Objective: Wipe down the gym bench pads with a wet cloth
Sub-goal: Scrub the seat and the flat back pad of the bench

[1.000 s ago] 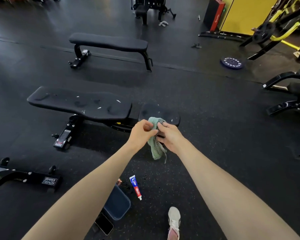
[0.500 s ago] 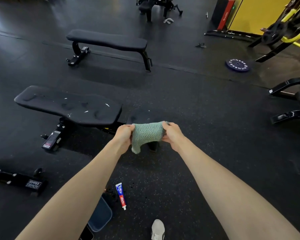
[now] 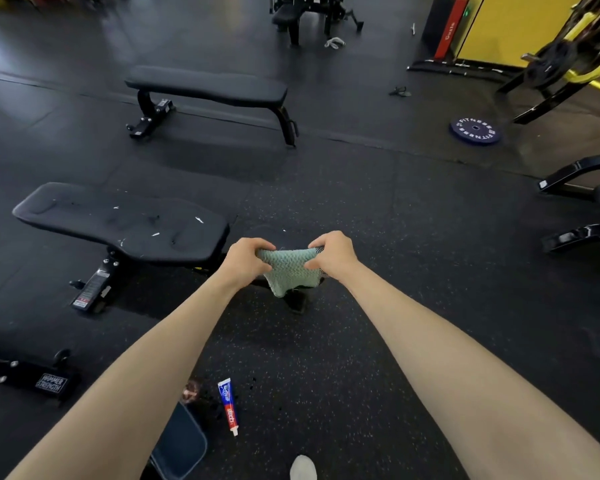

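A pale green knitted cloth (image 3: pixel 288 270) is stretched between my hands at mid-frame. My left hand (image 3: pixel 245 259) grips its left end and my right hand (image 3: pixel 333 254) grips its right end, fingers curled over the top edge. Just left of my hands is the long black back pad (image 3: pixel 118 223) of the near bench, marked with white specks and smudges. The bench's small seat pad is mostly hidden behind my hands and the cloth. A second flat black bench (image 3: pixel 208 86) stands further back.
On the speckled rubber floor near my feet lie a toothpaste tube (image 3: pixel 228 407) and a dark blue basin (image 3: pixel 179 445). A blue weight plate (image 3: pixel 474 130) lies at the right. A machine frame (image 3: pixel 582 209) flanks the right, a black base bar (image 3: pixel 25 374) the lower left.
The cloth went from a bunched, hanging wad to being spread out sideways between my two hands, which moved apart. The view shifted slightly relative to the bench.
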The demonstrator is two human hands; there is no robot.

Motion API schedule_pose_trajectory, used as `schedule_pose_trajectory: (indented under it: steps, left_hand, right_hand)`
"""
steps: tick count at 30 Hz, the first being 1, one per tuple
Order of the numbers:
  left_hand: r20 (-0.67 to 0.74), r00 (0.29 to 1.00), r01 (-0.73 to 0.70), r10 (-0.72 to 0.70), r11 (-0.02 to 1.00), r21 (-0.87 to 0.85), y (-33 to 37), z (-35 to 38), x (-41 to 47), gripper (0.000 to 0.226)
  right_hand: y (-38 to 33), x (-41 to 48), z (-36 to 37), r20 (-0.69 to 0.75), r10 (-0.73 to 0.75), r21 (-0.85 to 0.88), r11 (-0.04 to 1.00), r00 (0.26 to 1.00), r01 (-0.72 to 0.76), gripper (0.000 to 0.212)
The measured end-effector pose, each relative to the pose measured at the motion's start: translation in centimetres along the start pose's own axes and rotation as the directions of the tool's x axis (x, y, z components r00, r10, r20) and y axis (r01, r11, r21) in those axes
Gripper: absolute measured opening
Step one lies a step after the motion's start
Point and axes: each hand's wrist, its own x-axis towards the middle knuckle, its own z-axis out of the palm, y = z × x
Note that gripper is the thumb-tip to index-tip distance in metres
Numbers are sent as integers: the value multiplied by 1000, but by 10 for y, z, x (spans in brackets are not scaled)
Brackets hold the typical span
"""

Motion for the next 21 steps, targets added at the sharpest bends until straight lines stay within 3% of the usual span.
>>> schedule_pose_trajectory:
  steps: [4,7,9,11,14,21]
  left_hand:
    - [-3,996,-84,87,968,236,13,2,22,31]
    - [41,995,-100,92,965,241,14,-3,44,20]
    - [73,996,-66,57,990,126,18,-10,53,18]
    - [171,985,25,-8,995,-96,20,-17,63,17]
    - [285,958,149,-19,886,-440,20,-21,78,24]
    - [281,955,257,-94,735,-628,29,-4,131,27]
  right_hand:
    - [2,11,-9,-110,-30,-48,999,993,25,23]
    - [8,22,-18,-92,-17,-21,1000,996,15,19]
    - [11,31,-23,-75,24,84,996,997,-18,25]
    - [12,39,-27,-32,91,304,950,995,-77,35]
    - [11,52,-28,67,144,482,862,987,-159,46]
    - [-5,112,-20,-45,273,539,816,961,-207,34]
